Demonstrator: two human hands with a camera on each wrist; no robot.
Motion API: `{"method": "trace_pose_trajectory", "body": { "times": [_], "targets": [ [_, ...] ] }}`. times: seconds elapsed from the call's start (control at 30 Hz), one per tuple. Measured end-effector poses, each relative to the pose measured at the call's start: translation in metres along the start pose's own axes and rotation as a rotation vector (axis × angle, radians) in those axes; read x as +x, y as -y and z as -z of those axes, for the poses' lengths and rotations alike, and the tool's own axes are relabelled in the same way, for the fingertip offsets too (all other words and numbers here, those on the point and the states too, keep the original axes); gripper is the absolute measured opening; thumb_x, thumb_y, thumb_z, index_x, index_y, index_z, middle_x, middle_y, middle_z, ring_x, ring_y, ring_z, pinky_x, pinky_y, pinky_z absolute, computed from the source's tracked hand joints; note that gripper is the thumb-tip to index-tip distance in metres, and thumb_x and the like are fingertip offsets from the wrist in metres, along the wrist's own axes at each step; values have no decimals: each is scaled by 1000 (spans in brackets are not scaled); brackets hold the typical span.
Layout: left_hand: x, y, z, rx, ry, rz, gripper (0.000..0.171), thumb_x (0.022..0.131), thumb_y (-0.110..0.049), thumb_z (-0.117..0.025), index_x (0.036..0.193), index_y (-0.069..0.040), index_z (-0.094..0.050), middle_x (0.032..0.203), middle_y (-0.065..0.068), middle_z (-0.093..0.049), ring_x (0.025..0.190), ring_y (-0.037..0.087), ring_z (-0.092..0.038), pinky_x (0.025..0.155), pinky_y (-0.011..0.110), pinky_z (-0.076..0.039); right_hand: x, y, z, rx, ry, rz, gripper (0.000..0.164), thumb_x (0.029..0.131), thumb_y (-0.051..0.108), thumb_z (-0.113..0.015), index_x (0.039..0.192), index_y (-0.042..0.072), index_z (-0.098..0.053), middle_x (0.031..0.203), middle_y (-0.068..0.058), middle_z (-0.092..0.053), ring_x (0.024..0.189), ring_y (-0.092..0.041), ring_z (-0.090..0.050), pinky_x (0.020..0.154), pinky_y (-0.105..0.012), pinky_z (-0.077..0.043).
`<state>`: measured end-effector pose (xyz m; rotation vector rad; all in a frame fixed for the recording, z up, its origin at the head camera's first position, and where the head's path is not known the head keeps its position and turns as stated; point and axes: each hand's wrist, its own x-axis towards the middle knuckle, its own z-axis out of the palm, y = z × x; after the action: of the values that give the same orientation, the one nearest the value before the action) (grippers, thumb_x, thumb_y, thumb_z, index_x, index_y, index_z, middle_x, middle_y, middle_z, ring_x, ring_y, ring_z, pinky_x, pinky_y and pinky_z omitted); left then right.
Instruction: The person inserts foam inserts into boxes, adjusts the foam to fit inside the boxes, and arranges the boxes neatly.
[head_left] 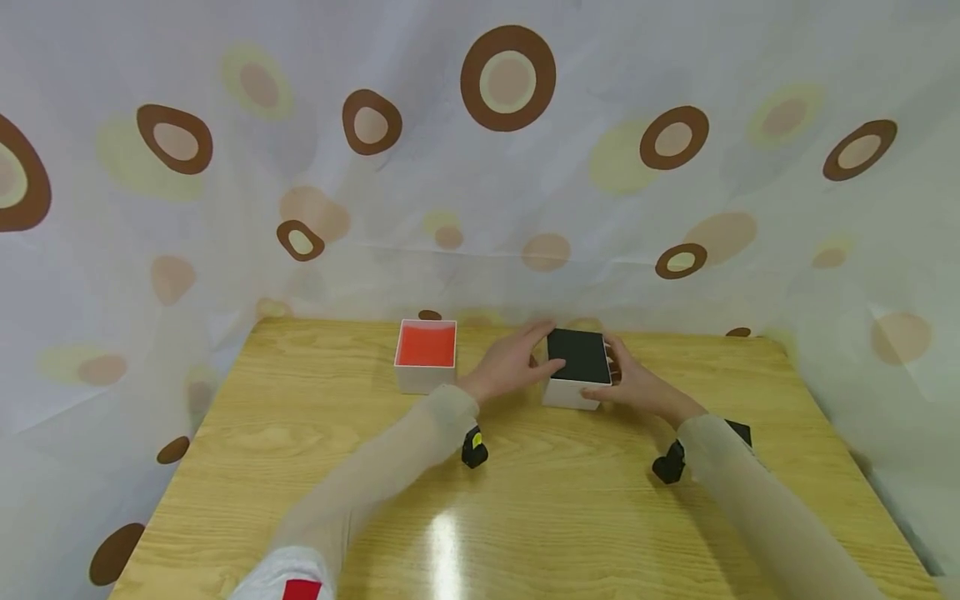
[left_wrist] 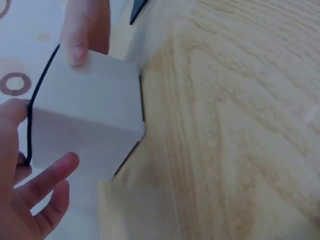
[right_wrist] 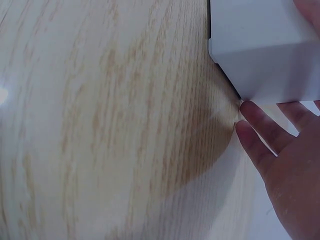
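Observation:
A white box with a black top (head_left: 579, 355) sits on the wooden table between both hands. My left hand (head_left: 512, 364) is at its left side, the thumb over the edge of the black top and the other fingers extended along the white wall (left_wrist: 75, 145). From the right, my right hand (head_left: 642, 388) holds the box, its thumb against the front face and its fingers round the right side. In the right wrist view, two fingertips (right_wrist: 248, 111) are right at the box's lower edge. A second white box (head_left: 425, 381), red inside, stands to the left of my left hand.
The wooden table (head_left: 330, 467) runs back to a white patterned sheet (head_left: 420, 200). A dark flat piece (head_left: 739, 431) shows beyond the right sleeve, partly hidden by it. Black wrist devices (head_left: 474, 448) are worn at both sleeves.

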<state>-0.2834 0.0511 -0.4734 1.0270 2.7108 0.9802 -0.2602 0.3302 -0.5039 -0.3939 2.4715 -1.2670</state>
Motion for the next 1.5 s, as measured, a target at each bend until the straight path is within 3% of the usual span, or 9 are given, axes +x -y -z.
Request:
{"method": "trace_pose_trajectory", "body": {
  "times": [0.33,0.5,0.6,0.83,0.93,1.07,1.2,1.3,1.5],
  "targets": [
    [-3,-3,-11,23,-41,13,65,107,-41,-59,160,-10,-41,166,8,-38,82,9,-69,97,38,-55,-2,3,-2,-2,-12,-22,117,92,34,-81,166,14,7,158,-26,-32,134,-42,-47,110,-59,-41],
    [-1,-8,-7,58,-70,17,69,103,-48,-63,160,-15,-41,163,9,-41,121,24,-66,106,45,-51,1,0,-2,13,-11,0,112,92,30,-81,166,17,2,159,-24,-32,131,-39,-49,108,-56,-42],
    [3,-13,-3,148,-75,-12,72,100,-55,-65,159,-19,-45,158,5,-47,126,24,-63,100,40,-55,1,-1,-1,7,-11,7,108,93,29,-81,165,19,-1,157,-23,-34,130,-38,-50,107,-54,-44],
    [21,-33,1,393,15,-140,71,97,-64,-63,156,-28,-50,157,-2,-49,117,15,-67,84,28,-58,-2,2,-2,7,5,9,108,94,30,-79,166,19,1,154,-25,-37,129,-39,-51,102,-50,-47],
    [30,-39,0,443,57,-194,71,97,-66,-61,158,-31,-47,161,-2,-45,117,15,-68,75,26,-57,-3,3,-2,14,13,7,109,96,31,-77,167,22,6,154,-25,-38,130,-40,-50,100,-49,-48],
    [37,-42,-5,478,86,-192,74,94,-69,-62,157,-34,-47,162,-2,-45,120,16,-66,71,27,-55,-2,2,-4,24,24,2,108,97,31,-76,167,23,7,152,-25,-38,128,-39,-51,96,-45,-51],
    [38,-40,-10,521,99,-194,69,95,-71,-59,153,-34,-54,159,-4,-48,116,17,-68,76,28,-56,-3,1,-5,31,29,-10,108,97,31,-76,167,20,6,151,-25,-39,126,-39,-52,92,-42,-51],
    [36,-37,-10,540,56,-232,64,98,-70,-56,149,-32,-60,154,-4,-53,114,17,-68,85,29,-55,-4,3,-4,17,19,-24,109,96,33,-76,167,18,6,152,-25,-38,128,-39,-51,95,-45,-51],
    [30,-25,-6,537,-23,-327,49,102,-63,-54,141,-35,-66,149,-11,-58,139,19,-47,117,46,-30,-3,3,-2,16,12,-16,107,96,33,-76,166,18,3,156,-26,-35,134,-42,-47,106,-57,-46]
  ]
}}
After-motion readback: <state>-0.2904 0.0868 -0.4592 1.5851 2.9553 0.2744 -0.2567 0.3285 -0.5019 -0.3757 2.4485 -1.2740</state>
